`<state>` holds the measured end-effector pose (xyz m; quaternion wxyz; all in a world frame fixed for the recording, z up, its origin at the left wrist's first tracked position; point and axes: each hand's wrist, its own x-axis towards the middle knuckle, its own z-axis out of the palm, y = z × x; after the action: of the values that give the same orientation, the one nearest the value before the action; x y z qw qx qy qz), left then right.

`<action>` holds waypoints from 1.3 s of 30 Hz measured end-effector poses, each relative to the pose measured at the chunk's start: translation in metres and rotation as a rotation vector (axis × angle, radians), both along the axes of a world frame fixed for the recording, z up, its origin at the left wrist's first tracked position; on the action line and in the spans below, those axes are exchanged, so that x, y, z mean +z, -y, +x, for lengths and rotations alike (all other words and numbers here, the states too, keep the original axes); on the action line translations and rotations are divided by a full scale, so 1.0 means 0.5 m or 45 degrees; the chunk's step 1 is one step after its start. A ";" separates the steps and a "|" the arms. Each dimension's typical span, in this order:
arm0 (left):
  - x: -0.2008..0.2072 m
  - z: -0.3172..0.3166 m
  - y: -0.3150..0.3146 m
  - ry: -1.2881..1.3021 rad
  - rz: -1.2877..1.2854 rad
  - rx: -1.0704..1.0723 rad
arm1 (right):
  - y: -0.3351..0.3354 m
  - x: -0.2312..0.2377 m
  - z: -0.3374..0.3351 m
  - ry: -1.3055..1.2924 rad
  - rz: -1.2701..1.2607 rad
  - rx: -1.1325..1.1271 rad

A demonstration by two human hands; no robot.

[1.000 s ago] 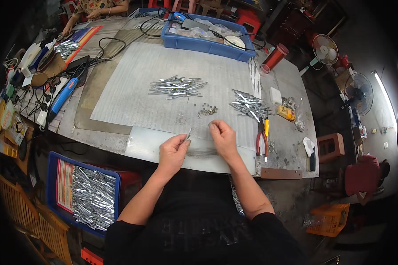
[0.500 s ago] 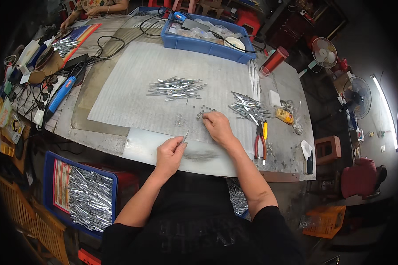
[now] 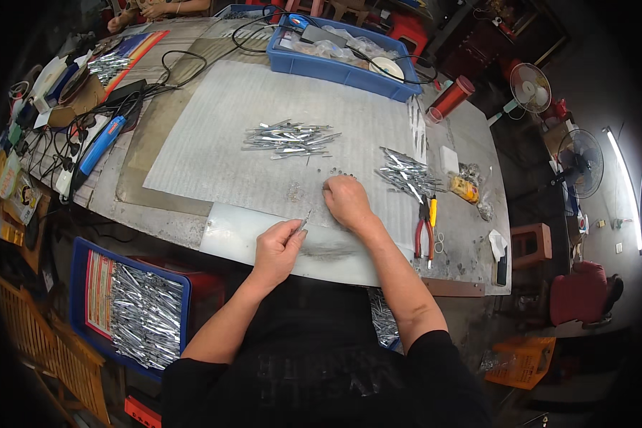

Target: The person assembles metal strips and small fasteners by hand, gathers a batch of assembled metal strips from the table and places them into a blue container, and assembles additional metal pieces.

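My left hand (image 3: 278,250) is closed on a thin silver metal piece (image 3: 306,218), its tip pointing up and away from me, above the white plate (image 3: 246,230) at the table's near edge. To its right, my right hand (image 3: 347,202) has its fingers bent together low over the pale foam sheet (image 3: 200,135). Whatever those fingertips pinch is hidden. Small dark round parts (image 3: 333,171) lie scattered just beyond them, with tiny clear-looking bits (image 3: 295,191) to the left. Farther off lies a pile of slim metal pieces (image 3: 289,138); a second pile (image 3: 404,171) sits to the right.
Red-handled pliers (image 3: 424,235), a yellow-handled tool (image 3: 433,208) and small scissors (image 3: 439,245) lie at right. A blue bin (image 3: 342,80) stands at the back. Cables and a power strip (image 3: 71,167) crowd the left. Below left, a blue crate (image 3: 185,314) holds many metal pieces. Another person's hand (image 3: 153,10) shows far left.
My right hand has drawn slightly left and toward me, away from the small round parts. The left hand keeps its hold on the metal piece. The whole view has shifted a little.
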<state>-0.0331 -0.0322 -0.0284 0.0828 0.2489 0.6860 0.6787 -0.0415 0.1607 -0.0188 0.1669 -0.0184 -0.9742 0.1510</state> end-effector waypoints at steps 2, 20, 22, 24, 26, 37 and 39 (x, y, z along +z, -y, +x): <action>-0.003 -0.001 -0.001 -0.031 0.002 0.013 | 0.000 0.003 -0.002 0.063 0.023 -0.009; -0.001 0.001 0.000 -0.065 0.027 0.016 | -0.012 0.027 0.053 -0.047 0.054 0.235; 0.001 0.000 0.001 -0.090 0.008 0.003 | -0.029 0.028 0.054 0.000 -0.054 0.211; -0.002 0.001 0.001 -0.067 0.017 0.009 | -0.034 0.029 0.050 0.048 -0.165 0.189; -0.002 0.001 0.001 -0.047 0.028 0.011 | -0.033 0.035 0.048 -0.046 -0.164 0.168; 0.002 0.001 0.002 -0.078 0.002 0.014 | -0.013 0.016 0.035 0.001 0.012 0.243; -0.002 0.000 0.002 -0.066 0.017 0.008 | -0.008 0.017 0.034 -0.024 0.056 0.253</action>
<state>-0.0330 -0.0334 -0.0294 0.0613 0.2649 0.6841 0.6769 -0.0244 0.1646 -0.0103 0.1606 0.0835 -0.9727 0.1455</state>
